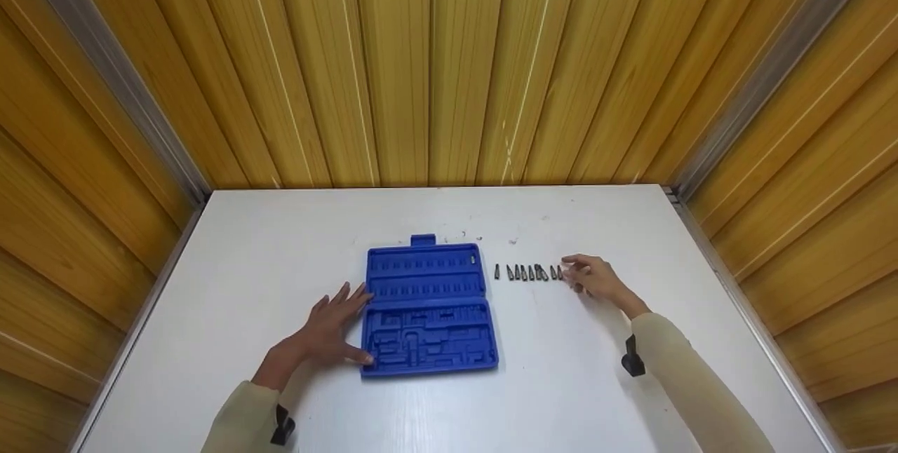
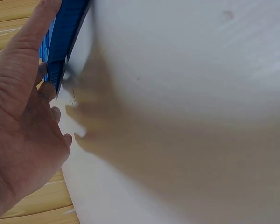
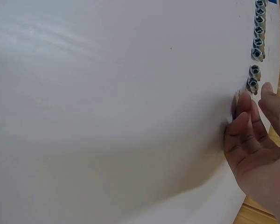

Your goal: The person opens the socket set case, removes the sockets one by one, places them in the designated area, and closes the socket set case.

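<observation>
A blue plastic socket case [image 1: 429, 302] lies unfolded on the white table, its moulded slots facing up. My left hand [image 1: 335, 327] is spread along its left side, with fingertips at the upper half's edge and the thumb on the lower left corner. To the right of the case, several small metal sockets [image 3: 258, 42] stand in a row, hollow ends showing in the right wrist view. My right hand [image 1: 595, 278] is at the row's right end, fingers loosely bent beside the last socket [image 3: 253, 84]. Thumb and forefinger are apart, with nothing visible between them.
One small metal piece [image 1: 473, 259] sits in the upper right slot of the case. Tiny dark specks [image 1: 479, 238] lie on the white table [image 1: 280, 235] behind the case. Wood-patterned panels [image 1: 449, 67] enclose the table at the back and sides.
</observation>
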The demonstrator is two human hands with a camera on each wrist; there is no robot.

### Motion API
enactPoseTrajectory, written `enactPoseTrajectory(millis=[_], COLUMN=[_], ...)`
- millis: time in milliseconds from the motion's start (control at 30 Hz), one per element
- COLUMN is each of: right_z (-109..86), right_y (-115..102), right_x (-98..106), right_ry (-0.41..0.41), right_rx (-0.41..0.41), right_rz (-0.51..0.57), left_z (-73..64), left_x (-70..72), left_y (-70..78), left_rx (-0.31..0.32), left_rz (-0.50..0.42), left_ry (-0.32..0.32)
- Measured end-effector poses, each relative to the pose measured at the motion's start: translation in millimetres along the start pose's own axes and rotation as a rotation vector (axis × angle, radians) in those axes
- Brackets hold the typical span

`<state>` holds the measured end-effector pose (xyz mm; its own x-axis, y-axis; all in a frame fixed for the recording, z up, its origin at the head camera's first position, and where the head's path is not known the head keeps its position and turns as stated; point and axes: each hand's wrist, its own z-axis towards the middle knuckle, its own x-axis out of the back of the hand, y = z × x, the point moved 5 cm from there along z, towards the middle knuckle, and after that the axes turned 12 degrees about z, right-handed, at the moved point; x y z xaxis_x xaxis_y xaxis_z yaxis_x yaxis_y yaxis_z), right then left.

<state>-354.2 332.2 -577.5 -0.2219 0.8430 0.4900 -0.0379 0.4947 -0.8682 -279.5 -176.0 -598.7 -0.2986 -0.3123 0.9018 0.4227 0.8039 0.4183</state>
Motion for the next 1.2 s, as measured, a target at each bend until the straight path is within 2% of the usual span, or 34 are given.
enactPoseTrajectory(millis=[133,300,533,833,1100,1200], right_z=[5.1,14.3,29.4,49.6,70.7,75.9], right_y=[-10.0,-26.3,-50.1,-79.9,-97.1,-100.4], right_x=[2.9,-4.0,-31.7,-73.6,-95.5,-102.1], right_ry=[0.01,-0.02,-0.087,-0.161,-0.18,-0.188], right_rx=[0.024,0.064,0.104,0.244,0.249,0.268], right_rz=[-0.037,-0.016,-0.005,-0.005,-0.032,-0.075], left_z=[-1.2,-2.4,-0.6,-0.3,1.5,1.7], left_x=[1.3,2.2,0.6,-2.0,-1.6,-0.8], left_y=[-0.3,0.0,-0.3,-1.1,-1.2,-1.4], left_rx=[-0.003,-0.011,-0.003,0.004,0.012,0.013], left_rz=[-0.005,-0.009,-0.018,-0.016,-0.017,-0.021], left_ry=[-0.001,0.001,-0.005,-0.005,-0.012,-0.011])
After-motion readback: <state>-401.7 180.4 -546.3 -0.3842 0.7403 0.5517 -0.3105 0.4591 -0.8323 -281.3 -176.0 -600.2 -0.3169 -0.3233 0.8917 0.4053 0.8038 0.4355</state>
